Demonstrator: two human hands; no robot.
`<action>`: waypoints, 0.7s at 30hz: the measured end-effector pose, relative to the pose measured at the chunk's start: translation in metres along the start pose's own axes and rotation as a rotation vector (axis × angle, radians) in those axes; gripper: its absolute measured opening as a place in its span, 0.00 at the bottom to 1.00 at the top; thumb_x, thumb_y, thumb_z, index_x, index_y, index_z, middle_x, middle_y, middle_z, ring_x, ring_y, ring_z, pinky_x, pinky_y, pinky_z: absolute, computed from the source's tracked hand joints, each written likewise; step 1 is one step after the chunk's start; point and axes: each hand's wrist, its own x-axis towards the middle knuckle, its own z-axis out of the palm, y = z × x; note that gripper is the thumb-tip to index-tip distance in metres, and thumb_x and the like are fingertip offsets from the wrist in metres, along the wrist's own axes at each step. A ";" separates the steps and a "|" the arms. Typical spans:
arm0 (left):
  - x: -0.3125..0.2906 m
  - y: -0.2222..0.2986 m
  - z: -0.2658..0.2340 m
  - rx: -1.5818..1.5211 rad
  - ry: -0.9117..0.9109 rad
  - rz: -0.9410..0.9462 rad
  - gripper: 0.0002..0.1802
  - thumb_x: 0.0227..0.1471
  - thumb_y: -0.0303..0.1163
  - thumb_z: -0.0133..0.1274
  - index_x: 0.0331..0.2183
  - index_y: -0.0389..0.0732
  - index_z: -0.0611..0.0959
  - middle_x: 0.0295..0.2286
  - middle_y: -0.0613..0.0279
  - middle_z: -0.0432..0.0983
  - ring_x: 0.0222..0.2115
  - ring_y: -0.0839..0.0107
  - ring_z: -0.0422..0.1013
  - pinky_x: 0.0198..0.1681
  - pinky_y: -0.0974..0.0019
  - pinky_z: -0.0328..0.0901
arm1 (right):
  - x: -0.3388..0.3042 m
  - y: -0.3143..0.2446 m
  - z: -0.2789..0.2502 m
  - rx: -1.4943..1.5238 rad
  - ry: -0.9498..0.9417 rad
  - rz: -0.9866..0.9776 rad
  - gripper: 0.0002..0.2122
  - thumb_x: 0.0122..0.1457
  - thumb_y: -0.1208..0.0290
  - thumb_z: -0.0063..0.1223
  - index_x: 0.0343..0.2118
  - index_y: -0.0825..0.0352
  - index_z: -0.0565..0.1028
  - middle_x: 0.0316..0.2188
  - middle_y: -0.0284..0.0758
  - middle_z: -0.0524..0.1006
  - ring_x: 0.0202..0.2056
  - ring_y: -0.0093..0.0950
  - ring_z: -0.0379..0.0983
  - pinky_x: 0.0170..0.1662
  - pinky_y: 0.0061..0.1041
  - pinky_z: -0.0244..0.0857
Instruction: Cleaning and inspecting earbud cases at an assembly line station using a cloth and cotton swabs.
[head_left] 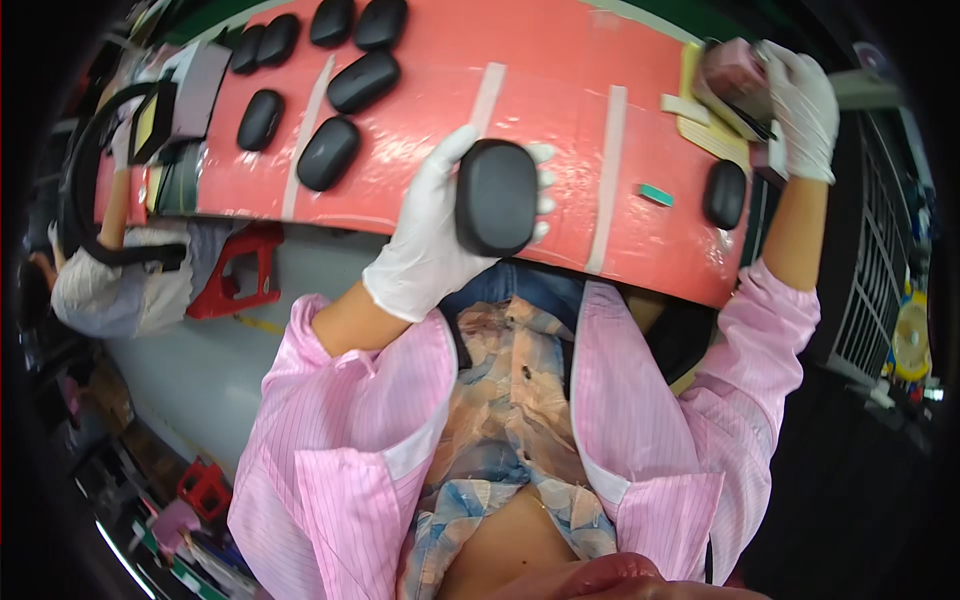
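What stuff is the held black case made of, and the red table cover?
The black case is probably plastic with a matte finish: it looks smooth and barely shiny. The red table cover seems like glossy plastic film, because bright glare shows on it.

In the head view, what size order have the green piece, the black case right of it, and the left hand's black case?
Black case in left hand, perhaps enlarged by nearness
Other black case
Green piece
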 end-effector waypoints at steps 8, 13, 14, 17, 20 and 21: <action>-0.001 -0.008 0.003 -0.112 -0.052 0.054 0.30 0.59 0.54 0.39 0.40 0.33 0.77 0.34 0.54 0.77 0.32 0.65 0.75 0.37 0.63 0.72 | -0.095 -0.211 -0.049 0.920 0.049 -0.644 0.19 0.39 0.83 0.54 0.38 0.62 0.80 0.26 0.33 0.73 0.29 0.32 0.71 0.35 0.28 0.64; -0.005 -0.004 0.004 0.129 -0.049 -0.008 0.31 0.61 0.51 0.35 0.40 0.31 0.78 0.34 0.47 0.79 0.31 0.59 0.77 0.34 0.61 0.74 | -0.111 -0.184 -0.025 0.834 0.010 -0.316 0.19 0.41 0.81 0.54 0.40 0.59 0.81 0.26 0.32 0.72 0.29 0.30 0.70 0.33 0.28 0.63; -0.003 -0.003 0.007 0.128 -0.050 -0.014 0.31 0.61 0.51 0.35 0.40 0.31 0.78 0.34 0.47 0.79 0.31 0.59 0.77 0.34 0.61 0.74 | -0.114 -0.183 -0.021 0.922 0.026 -0.234 0.18 0.41 0.78 0.55 0.39 0.58 0.80 0.25 0.31 0.72 0.29 0.31 0.69 0.32 0.28 0.63; -0.003 -0.001 0.010 0.159 0.036 0.039 0.34 0.61 0.52 0.34 0.45 0.27 0.75 0.39 0.45 0.77 0.38 0.59 0.76 0.40 0.60 0.73 | -0.109 -0.193 -0.022 1.034 0.130 -0.207 0.19 0.39 0.80 0.55 0.39 0.60 0.81 0.24 0.31 0.71 0.28 0.30 0.69 0.30 0.28 0.62; -0.002 -0.004 0.004 -0.119 -0.110 0.118 0.34 0.61 0.52 0.34 0.47 0.27 0.74 0.43 0.46 0.75 0.43 0.58 0.74 0.47 0.59 0.70 | -0.126 -0.203 -0.019 1.054 0.089 -0.413 0.20 0.40 0.86 0.51 0.39 0.63 0.81 0.24 0.31 0.71 0.27 0.29 0.68 0.33 0.25 0.62; 0.001 -0.006 0.013 0.046 0.042 0.157 0.35 0.60 0.52 0.35 0.49 0.28 0.73 0.44 0.47 0.75 0.48 0.55 0.70 0.54 0.55 0.65 | -0.137 -0.208 -0.020 1.065 0.090 -0.407 0.21 0.39 0.86 0.52 0.38 0.62 0.82 0.23 0.31 0.71 0.27 0.29 0.68 0.33 0.26 0.62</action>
